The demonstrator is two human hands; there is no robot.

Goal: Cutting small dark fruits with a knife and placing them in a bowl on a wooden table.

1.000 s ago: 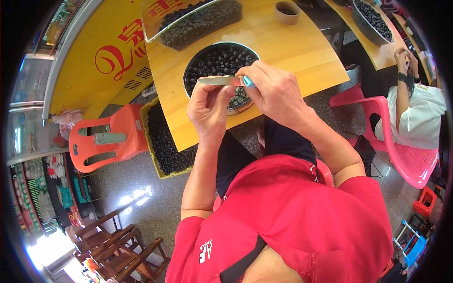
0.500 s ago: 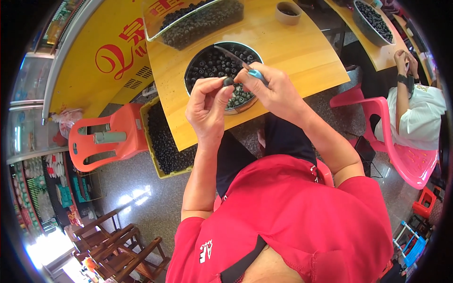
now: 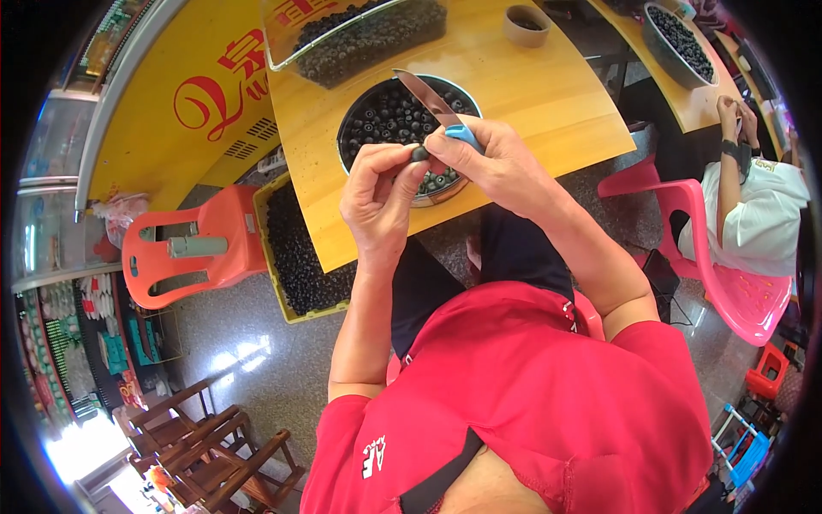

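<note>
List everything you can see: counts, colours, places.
Round piece: 1, dark, left hand
Knife: 1, blue-handled, right hand
Tables: 2, yellowish, centre, upper right
Bowls: 2, greyish, one per table
Tub: 1, clear, centre table
Cup: 1, beige, centre table
Crate: 1, yellow, floor
Berry-like pieces: uncountable, dark, bowls, tub, crate
Plastic chairs: 2, orange left, pink right
Cylinder: 1, grey, orange chair
Wooden chairs: several, brown, lower left
Panel: 1, yellow, upper left
Co-worker: 1, white top, right
Shirt: 1, red, lower centre
Hands: 2, bare, upper centre
</note>
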